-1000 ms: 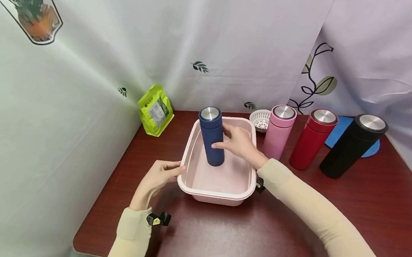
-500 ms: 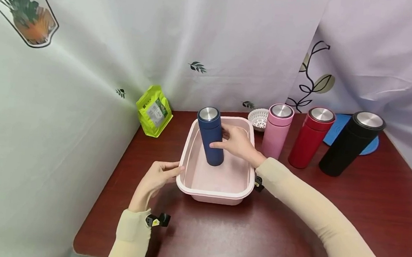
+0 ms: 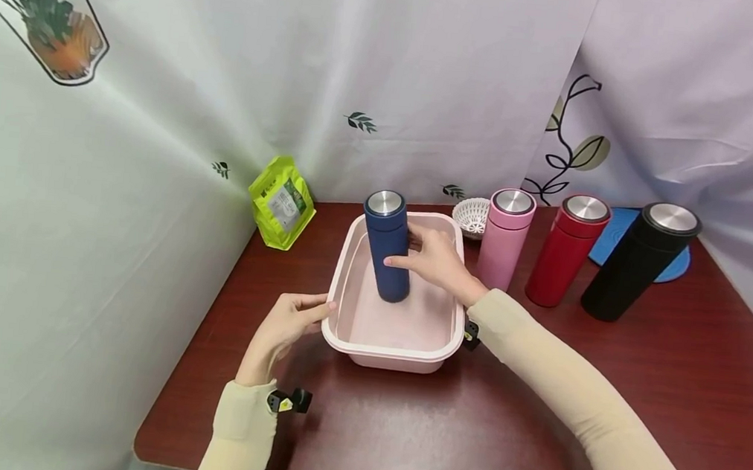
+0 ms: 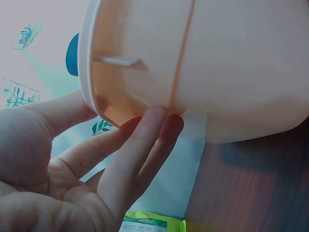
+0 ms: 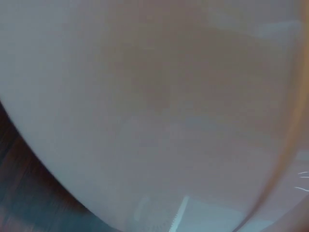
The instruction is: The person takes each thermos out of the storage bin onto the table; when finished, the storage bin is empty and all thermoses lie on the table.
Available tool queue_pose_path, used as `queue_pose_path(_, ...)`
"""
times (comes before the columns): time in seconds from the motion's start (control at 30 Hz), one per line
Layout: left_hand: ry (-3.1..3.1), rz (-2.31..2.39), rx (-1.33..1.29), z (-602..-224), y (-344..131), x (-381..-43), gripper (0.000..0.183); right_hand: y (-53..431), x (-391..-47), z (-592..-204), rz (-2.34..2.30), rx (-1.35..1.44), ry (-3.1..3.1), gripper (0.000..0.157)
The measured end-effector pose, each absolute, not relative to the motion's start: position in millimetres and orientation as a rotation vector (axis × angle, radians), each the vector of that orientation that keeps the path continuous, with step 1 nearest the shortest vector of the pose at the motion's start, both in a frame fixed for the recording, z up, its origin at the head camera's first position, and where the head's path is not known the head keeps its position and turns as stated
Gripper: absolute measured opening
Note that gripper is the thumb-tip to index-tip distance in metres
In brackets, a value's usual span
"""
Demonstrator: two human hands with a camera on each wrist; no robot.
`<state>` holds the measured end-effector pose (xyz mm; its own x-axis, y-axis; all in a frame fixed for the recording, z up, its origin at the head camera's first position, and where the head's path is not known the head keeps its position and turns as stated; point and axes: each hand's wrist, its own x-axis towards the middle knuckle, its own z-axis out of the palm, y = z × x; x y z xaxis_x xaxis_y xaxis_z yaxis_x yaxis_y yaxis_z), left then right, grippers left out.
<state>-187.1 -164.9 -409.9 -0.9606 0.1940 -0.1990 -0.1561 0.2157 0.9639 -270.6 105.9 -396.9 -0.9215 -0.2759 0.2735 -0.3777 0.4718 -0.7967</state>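
A dark blue thermos flask (image 3: 385, 251) with a silver lid stands upright inside a pale pink plastic basin (image 3: 400, 354). My right hand (image 3: 433, 259) reaches over the basin's right side and grips the flask, thumb at its front and fingers behind. At the basin's left rim, my left hand (image 3: 289, 326) pinches the edge, thumb at the rim. The left wrist view shows its fingers (image 4: 133, 154) against the outside wall below the rim of the basin (image 4: 241, 67). Only the basin's wall (image 5: 159, 116) fills most of the right wrist view; the right hand is hidden there.
Right of the basin stand pink (image 3: 505, 239), red (image 3: 565, 251) and black (image 3: 636, 265) thermos flasks in a row. Behind them are a white woven basket (image 3: 471, 217) and a blue mat (image 3: 672, 270). A lime-green pouch (image 3: 283, 203) stands at the back left, near the curtain.
The blue flask and my right hand have shifted up very slightly in the last half second. My left hand keeps its place on the basin's rim.
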Motion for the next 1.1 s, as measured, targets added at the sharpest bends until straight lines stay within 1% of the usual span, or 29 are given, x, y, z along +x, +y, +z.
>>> queue_pose_path(0.27, 2.189, 1.816, 0.019, -408.1, -166.2, -187.1, 0.042, 107.8, -269.2, -391.9, 1.554, 0.590, -2.497, 0.058)
queue_pose_path(0.43, 2.197, 1.806, 0.051, -408.0, -166.5, -187.8, 0.042, 110.8, -265.3, -382.8, 1.613, 0.568, -2.463, 0.061)
queue_pose_path(0.63, 2.226, 1.775, 0.087, -407.4, -166.1, -188.4, 0.043, 115.9, -257.5, -373.6, 1.678, 0.514, -2.466, 0.071)
queue_pose_path(0.83, 2.223, 1.774, 0.060, -407.0, -165.3, -188.4, 0.041, 120.7, -247.3, -369.2, 1.674, 0.538, -2.403, 0.065)
queue_pose_path(1.1, 2.221, 1.772, 0.074, -407.8, -166.6, -188.8, 0.043, 125.1, -233.2, -365.3, 1.636, 0.586, -2.363, 0.058)
